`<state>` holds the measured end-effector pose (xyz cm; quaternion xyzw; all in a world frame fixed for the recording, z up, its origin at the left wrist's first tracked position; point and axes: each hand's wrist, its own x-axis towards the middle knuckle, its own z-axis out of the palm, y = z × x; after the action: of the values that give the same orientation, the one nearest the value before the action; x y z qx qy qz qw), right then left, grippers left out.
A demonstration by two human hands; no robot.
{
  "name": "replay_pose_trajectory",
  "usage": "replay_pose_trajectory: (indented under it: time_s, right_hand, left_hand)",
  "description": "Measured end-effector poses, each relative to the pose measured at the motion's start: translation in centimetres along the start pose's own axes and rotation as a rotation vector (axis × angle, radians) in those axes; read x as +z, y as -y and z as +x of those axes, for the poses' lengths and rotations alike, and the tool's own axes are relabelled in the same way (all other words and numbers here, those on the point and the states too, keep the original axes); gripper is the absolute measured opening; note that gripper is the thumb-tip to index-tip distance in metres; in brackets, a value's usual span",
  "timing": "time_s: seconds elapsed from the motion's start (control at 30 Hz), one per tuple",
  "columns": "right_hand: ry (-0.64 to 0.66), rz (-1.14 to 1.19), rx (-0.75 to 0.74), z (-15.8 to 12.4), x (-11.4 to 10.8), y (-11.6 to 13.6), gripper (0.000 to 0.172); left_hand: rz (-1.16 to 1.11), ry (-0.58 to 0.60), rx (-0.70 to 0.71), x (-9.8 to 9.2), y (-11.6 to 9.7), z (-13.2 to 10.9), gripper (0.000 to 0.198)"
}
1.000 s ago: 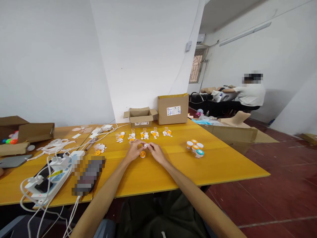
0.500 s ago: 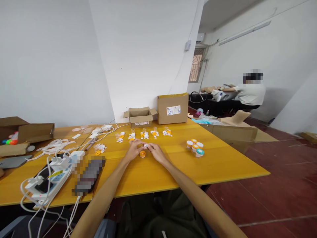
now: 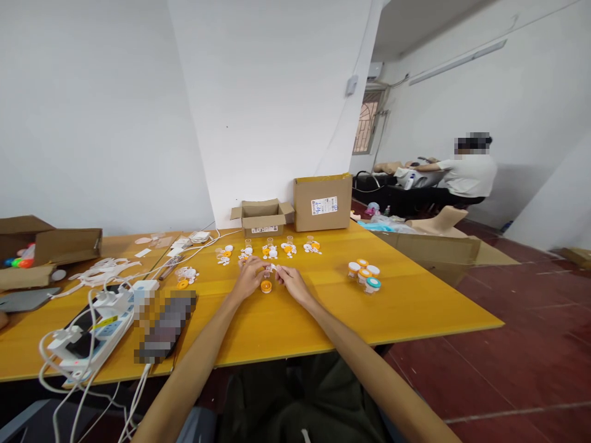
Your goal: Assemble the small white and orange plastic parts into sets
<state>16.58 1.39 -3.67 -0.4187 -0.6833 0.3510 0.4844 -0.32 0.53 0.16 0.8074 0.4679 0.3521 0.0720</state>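
Both my hands meet over the middle of the yellow table (image 3: 415,307). My left hand (image 3: 249,278) is closed, its fingertips pinched on a small clear cup (image 3: 268,270). My right hand (image 3: 290,282) is closed too, pinching a small white part (image 3: 276,267) right beside that cup. An orange lid (image 3: 266,287) lies on the table just below and between the hands. Beyond my fingers runs a row of small white and orange parts (image 3: 270,250) with clear cups among them.
Several capped jars (image 3: 364,274) stand to the right. Two cardboard boxes (image 3: 323,202) sit at the far edge. A power strip with chargers and cables (image 3: 99,323) and a blurred dark item fill the left side. Another person (image 3: 466,172) sits far right.
The white part in my fingers has shifted slightly up and away from the orange lid, and a small clear cup now shows at my left fingertips. Both arms have stayed in place.
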Motion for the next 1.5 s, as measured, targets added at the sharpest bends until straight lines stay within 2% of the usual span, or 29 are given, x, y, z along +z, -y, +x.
replay_pose_trajectory:
  time_s: [0.1,0.27,0.43,0.63,0.73,0.93,1.1,1.3,1.5]
  right_hand:
    - [-0.084,-0.129,-0.033,0.0,-0.2,-0.3,0.046]
    - [-0.185,-0.333,-0.046,0.0,-0.4,-0.9,0.024]
    - [-0.191,-0.424,-0.012,0.2,-0.5,-2.0,0.008]
    - [-0.179,-0.426,-0.045,0.3,-0.5,-2.5,0.007]
    - [-0.155,-0.383,-0.029,0.1,-0.4,-1.6,0.007]
    - [0.003,-0.298,-0.186,-0.8,0.2,1.0,0.010]
    - [0.130,-0.342,-0.230,-1.3,0.3,2.1,0.022]
    - [0.168,-0.338,-0.234,-1.3,0.1,2.2,0.011]
    - [0.150,-0.337,-0.240,-1.3,0.2,2.1,0.011]
  left_hand:
    - [0.086,-0.019,0.007,-0.1,0.3,-0.1,0.023]
    - [0.208,-0.036,0.009,-0.1,0.9,-0.4,0.025]
    - [0.260,-0.019,0.032,0.1,1.2,-0.6,0.026]
    - [0.291,0.005,0.030,0.0,1.3,-0.7,0.028]
    - [0.297,0.011,0.023,0.1,1.3,-0.7,0.030]
    - [0.263,-0.012,0.015,0.3,1.6,-0.7,0.027]
    - [0.257,0.003,0.010,0.2,1.6,-0.7,0.024]
    - [0.270,0.024,-0.009,0.1,1.3,-0.7,0.023]
    - [0.261,-0.029,-0.026,0.0,1.2,-0.7,0.020]
